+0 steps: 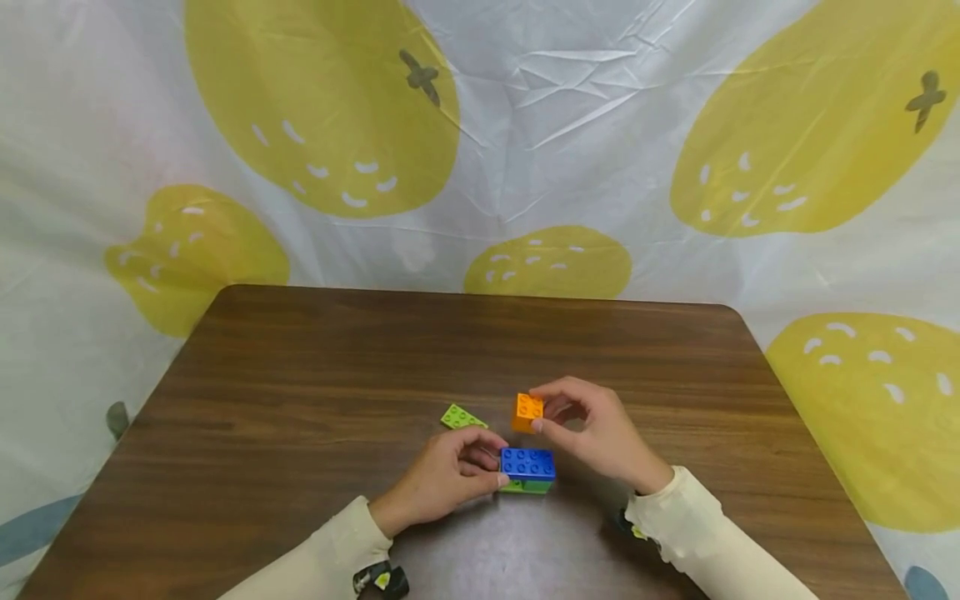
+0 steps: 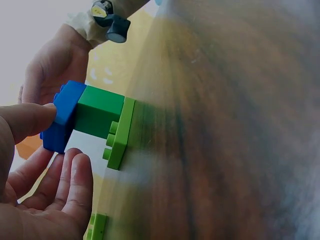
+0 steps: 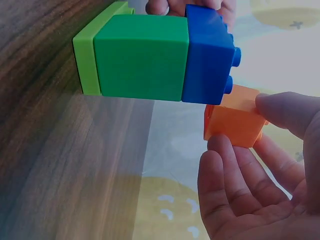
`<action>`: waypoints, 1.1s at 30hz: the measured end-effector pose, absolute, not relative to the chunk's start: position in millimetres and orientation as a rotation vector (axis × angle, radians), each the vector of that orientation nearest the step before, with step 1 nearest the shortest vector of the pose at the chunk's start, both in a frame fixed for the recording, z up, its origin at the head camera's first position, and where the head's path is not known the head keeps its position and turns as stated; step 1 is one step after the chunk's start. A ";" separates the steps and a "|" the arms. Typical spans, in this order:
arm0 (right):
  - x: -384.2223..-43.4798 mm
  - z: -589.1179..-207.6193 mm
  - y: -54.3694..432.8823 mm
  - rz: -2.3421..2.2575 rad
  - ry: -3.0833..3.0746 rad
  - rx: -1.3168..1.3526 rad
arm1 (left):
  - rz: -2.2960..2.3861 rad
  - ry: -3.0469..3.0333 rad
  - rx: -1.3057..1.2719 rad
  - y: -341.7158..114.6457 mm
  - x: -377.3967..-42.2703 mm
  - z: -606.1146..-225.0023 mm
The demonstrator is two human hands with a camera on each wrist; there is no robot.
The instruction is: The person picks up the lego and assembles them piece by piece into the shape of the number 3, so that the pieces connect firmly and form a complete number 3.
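Observation:
A small stack of toy building bricks stands on the table: a light green flat plate (image 2: 122, 137) at the bottom, a green brick (image 3: 142, 57) on one end of it, and a blue brick (image 1: 527, 462) on top. My left hand (image 1: 453, 475) pinches the blue brick by its left end, thumb in front and fingers behind. Above and behind the stack, my right hand (image 1: 592, 425) holds an orange brick (image 1: 527, 411) between thumb and fingers, studs up. In the right wrist view the orange brick (image 3: 235, 117) appears beyond the blue brick's studs.
Another light green plate (image 1: 462, 416) lies on the table behind my left hand. The brown wooden table (image 1: 337, 350) reaches back to a white curtain (image 1: 480, 158) printed with yellow fruit. Each wrist wears a small dark camera, such as the left one (image 1: 381, 577).

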State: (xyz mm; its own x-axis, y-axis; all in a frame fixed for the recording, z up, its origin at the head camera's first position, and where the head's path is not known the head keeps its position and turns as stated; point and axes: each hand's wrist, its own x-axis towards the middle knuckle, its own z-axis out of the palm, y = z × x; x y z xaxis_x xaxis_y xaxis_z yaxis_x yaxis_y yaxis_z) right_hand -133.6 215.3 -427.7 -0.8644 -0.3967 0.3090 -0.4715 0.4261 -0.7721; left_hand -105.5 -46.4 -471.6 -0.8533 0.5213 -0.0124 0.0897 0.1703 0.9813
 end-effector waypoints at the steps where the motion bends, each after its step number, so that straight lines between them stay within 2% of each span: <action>1: -132.5 -427.6 216.0 1.441 -2.583 0.787 | 1.728 2.109 0.583 -46.3 -105.7 -471.8; 33: -102.7 -426.6 227.9 1.456 -2.548 0.852 | 1.713 2.117 0.578 -47.1 -104.3 -471.5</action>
